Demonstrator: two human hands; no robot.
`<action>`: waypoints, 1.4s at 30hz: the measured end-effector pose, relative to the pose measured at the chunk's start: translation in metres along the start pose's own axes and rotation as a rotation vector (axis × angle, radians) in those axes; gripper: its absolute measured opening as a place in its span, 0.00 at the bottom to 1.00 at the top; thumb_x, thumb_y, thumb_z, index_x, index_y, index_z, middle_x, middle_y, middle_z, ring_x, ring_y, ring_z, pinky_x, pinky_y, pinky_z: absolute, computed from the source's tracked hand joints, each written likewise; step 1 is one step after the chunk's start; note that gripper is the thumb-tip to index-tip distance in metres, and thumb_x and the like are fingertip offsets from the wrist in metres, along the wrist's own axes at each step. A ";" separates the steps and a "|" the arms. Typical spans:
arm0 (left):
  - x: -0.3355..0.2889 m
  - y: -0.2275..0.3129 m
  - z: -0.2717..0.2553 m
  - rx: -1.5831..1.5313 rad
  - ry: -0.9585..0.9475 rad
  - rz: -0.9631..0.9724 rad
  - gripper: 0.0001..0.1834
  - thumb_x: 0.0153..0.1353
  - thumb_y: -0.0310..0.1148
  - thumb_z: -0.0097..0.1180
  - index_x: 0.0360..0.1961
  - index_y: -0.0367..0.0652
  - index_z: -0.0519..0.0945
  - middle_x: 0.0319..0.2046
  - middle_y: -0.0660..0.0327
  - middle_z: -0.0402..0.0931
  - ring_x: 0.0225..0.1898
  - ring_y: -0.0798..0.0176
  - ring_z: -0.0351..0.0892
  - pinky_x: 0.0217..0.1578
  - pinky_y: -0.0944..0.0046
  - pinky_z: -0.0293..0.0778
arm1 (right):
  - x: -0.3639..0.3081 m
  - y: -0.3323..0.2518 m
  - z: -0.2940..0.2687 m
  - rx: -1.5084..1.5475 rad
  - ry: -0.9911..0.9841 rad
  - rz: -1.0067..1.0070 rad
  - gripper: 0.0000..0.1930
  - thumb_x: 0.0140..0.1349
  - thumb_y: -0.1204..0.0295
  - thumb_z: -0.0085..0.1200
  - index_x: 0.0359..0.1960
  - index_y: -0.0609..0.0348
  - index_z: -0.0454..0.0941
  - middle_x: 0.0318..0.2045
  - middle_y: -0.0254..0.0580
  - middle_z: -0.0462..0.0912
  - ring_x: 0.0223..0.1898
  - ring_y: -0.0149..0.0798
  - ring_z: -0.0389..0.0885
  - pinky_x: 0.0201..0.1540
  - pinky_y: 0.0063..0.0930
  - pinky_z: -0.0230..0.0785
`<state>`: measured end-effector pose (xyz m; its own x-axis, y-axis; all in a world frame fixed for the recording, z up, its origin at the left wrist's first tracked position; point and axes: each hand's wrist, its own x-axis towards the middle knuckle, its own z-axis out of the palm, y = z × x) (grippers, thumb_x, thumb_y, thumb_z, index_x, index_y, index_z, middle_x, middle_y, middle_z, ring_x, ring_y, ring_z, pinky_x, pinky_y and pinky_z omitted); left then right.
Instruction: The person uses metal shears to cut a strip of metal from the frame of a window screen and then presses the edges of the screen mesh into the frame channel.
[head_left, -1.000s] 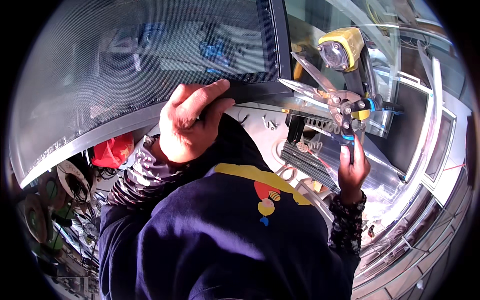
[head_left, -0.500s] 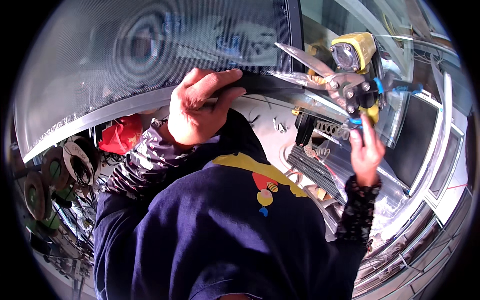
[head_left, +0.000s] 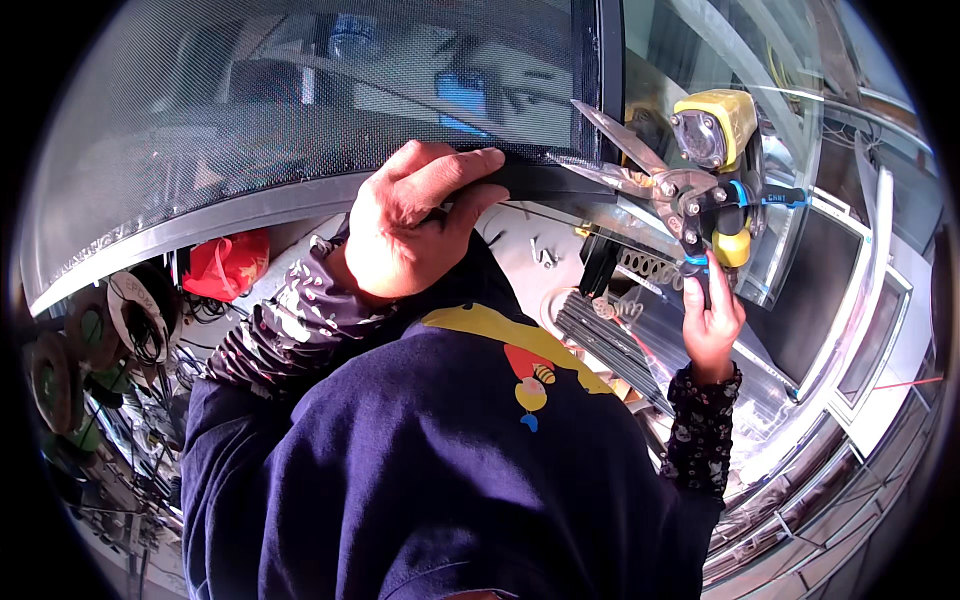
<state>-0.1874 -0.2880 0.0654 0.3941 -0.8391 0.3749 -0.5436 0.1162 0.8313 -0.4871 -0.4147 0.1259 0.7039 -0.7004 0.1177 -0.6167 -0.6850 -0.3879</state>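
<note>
A dark mesh screen [head_left: 300, 130] in a black frame [head_left: 556, 182] stretches across the upper left. My left hand [head_left: 415, 220] is closed at its near edge, fingers over the border and thumb below. A pair of metal snips [head_left: 680, 190] with black-and-blue handles lies at the frame's near right corner. Its blades are spread apart, their tips over the corner of the mesh. My right hand [head_left: 712, 325] grips the lower handle, fingers partly hidden behind it. The other handle sticks out to the right.
Just right of the snips stands a yellow-and-black power tool [head_left: 725, 130]. Glass panes lie behind it. A red bag [head_left: 228, 264] and several spools [head_left: 135, 310] sit at the lower left. Dark strips [head_left: 612, 330] and framed panels [head_left: 870, 350] are on the right.
My right hand and the handle it holds have come slightly down and left. The blades remain apart. My left hand keeps its place at the screen's edge; the whole view has shifted a little.
</note>
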 end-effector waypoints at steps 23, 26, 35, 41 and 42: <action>0.004 0.011 0.004 -0.062 -0.002 -0.035 0.17 0.39 0.22 0.63 0.35 0.43 0.78 0.23 0.60 0.73 0.25 0.62 0.73 0.25 0.67 0.71 | 0.053 0.001 -0.053 -0.104 -0.192 -0.086 0.18 0.51 0.78 0.54 0.46 0.65 0.72 0.35 0.50 0.78 0.33 0.42 0.79 0.36 0.28 0.70; 0.005 0.008 0.004 -0.081 0.001 -0.046 0.17 0.39 0.22 0.63 0.34 0.43 0.78 0.23 0.60 0.73 0.25 0.62 0.73 0.25 0.67 0.71 | 0.064 -0.003 -0.057 -0.099 -0.197 -0.183 0.18 0.51 0.79 0.53 0.46 0.64 0.72 0.35 0.49 0.78 0.33 0.42 0.79 0.36 0.28 0.70; 0.003 0.005 0.006 -0.074 0.001 0.033 0.16 0.39 0.20 0.63 0.34 0.38 0.77 0.22 0.59 0.71 0.22 0.63 0.72 0.22 0.70 0.69 | 0.032 0.017 -0.024 -0.077 -0.101 -0.078 0.17 0.49 0.78 0.56 0.43 0.68 0.73 0.35 0.50 0.78 0.34 0.42 0.79 0.37 0.28 0.70; 0.003 0.005 0.003 -0.047 0.005 0.036 0.16 0.39 0.20 0.63 0.34 0.38 0.77 0.23 0.59 0.72 0.23 0.63 0.72 0.23 0.70 0.70 | 0.060 -0.013 -0.057 -0.176 -0.190 -0.172 0.18 0.51 0.77 0.54 0.46 0.65 0.72 0.34 0.49 0.78 0.30 0.43 0.78 0.32 0.30 0.70; 0.003 0.005 0.003 -0.045 0.006 0.027 0.16 0.39 0.20 0.63 0.34 0.38 0.77 0.23 0.60 0.72 0.23 0.63 0.72 0.23 0.70 0.70 | 0.046 -0.018 -0.053 -0.194 -0.187 -0.090 0.18 0.51 0.76 0.54 0.46 0.65 0.72 0.33 0.50 0.78 0.30 0.42 0.79 0.32 0.29 0.70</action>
<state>-0.1908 -0.2914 0.0694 0.3840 -0.8323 0.3998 -0.5201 0.1628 0.8385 -0.4625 -0.4450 0.1865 0.8007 -0.5981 -0.0343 -0.5919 -0.7810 -0.1994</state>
